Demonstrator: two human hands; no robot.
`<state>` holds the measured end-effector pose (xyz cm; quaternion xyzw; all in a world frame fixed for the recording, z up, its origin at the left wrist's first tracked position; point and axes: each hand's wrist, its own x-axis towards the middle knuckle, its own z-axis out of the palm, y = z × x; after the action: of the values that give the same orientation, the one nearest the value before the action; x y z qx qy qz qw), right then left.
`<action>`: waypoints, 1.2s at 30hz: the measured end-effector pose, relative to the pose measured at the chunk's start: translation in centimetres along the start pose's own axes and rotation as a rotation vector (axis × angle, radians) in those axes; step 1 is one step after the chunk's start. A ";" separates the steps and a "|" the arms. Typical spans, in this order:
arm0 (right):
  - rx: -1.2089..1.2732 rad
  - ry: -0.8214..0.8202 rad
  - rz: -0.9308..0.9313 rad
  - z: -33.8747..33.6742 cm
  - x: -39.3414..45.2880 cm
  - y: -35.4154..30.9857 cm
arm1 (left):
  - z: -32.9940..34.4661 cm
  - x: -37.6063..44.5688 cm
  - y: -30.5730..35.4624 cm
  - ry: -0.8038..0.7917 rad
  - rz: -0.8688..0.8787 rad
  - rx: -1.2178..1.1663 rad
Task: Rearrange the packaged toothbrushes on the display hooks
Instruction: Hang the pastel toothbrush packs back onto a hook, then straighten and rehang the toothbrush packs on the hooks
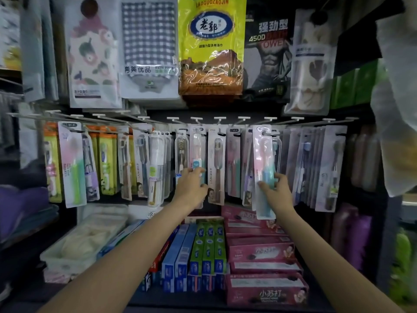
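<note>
- The right hand (274, 190) pinches the lower part of a pink-and-blue toothbrush pack (264, 170), which is tilted, its top slot up by the hook row (242, 119).
- The left hand (191, 186) curls its fingers on a pack with a pale brush (197, 152), left of the tilted one.
- Likely light, stiff card under slick, springy plastic; gripping the card edges low down looks best for steering the slot.

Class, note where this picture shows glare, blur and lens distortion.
Head view: glare streaks the glossy yellow towel bag; edges blur, like the purple folded cloth; the row of metal display hooks bows from wide-angle distortion; the pink-and-blue packaged toothbrush in the right hand stays fairly sharp.
</note>
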<state>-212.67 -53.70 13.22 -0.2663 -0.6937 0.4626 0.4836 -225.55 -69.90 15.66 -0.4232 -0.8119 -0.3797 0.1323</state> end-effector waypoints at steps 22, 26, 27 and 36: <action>-0.360 -0.022 -0.674 18.8 -7.0 -6.9 | -9.5 -1.4 -14.9 0.203 -0.042 -0.010; -0.324 -0.118 -0.553 25.3 -7.4 -6.6 | -12.1 -0.6 -19.9 0.208 -0.038 0.055; -0.309 -0.139 -0.516 26.7 -7.6 -6.7 | -12.6 -0.4 -21.0 0.215 -0.027 0.068; -0.313 -0.220 -0.139 37.8 -6.4 -7.5 | -15.9 0.4 -27.9 0.436 0.059 0.206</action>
<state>-244.32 -76.66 13.28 -0.2373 -0.8226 0.3409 0.3883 -249.41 -91.10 12.54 -0.3391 -0.7860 -0.3732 0.3577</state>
